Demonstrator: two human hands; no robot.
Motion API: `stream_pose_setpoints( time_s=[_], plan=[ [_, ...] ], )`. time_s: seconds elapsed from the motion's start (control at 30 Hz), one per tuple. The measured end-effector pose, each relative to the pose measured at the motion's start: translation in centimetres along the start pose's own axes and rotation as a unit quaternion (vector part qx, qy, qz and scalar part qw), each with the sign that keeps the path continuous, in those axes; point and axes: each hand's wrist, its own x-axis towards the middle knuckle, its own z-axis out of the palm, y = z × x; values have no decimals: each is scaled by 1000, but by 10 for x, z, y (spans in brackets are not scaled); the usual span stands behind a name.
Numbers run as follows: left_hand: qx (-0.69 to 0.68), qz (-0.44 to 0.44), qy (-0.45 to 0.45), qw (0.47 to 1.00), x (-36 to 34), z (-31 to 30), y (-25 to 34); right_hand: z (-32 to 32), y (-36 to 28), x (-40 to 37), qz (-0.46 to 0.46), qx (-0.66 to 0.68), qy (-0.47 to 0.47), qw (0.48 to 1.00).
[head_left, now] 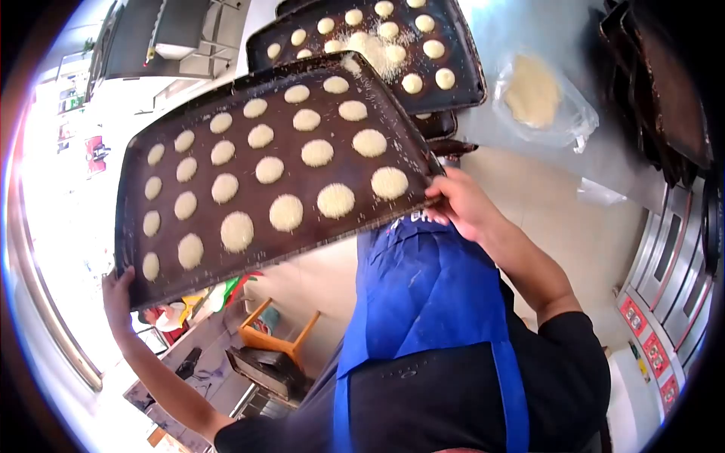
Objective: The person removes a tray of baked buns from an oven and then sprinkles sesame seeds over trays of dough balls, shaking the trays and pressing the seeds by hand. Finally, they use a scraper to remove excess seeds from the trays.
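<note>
In front of you, the near tray [246,162] spans from your left hand [118,294], at its near left corner, to your right hand [464,202], at its near right corner. On it lie 24 dough rounds [269,170], in 4 rows of 6. Beyond it, partly hidden behind it, a 2nd tray [464,66] carries more rounds, with a heap of crumbs [370,51] among them. To the right of that, a plastic bag [568,124] lies on the counter [521,30]; farther right are stacked trays [664,90]. Down at your left, a stool [302,343] stands next to a pan [268,374].
</note>
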Motion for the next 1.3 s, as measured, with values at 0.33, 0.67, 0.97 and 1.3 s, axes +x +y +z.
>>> stream_pose_setpoints(
  time_s=[0.33,0.67,0.97,1.3],
  plan=[
    [-143,-1,-12,990,-45,98,-89,-35,17,18,-125,-8,29,992],
    [-341,-85,-45,935,-106,162,-127,-52,28,16,-198,-81,32,976],
    [-372,-184,-67,907,-195,147,-71,-42,22,12,-209,267,-98,936],
    [-374,-205,-94,900,-215,142,-101,18,81,40,-47,402,-239,883]
  ],
)
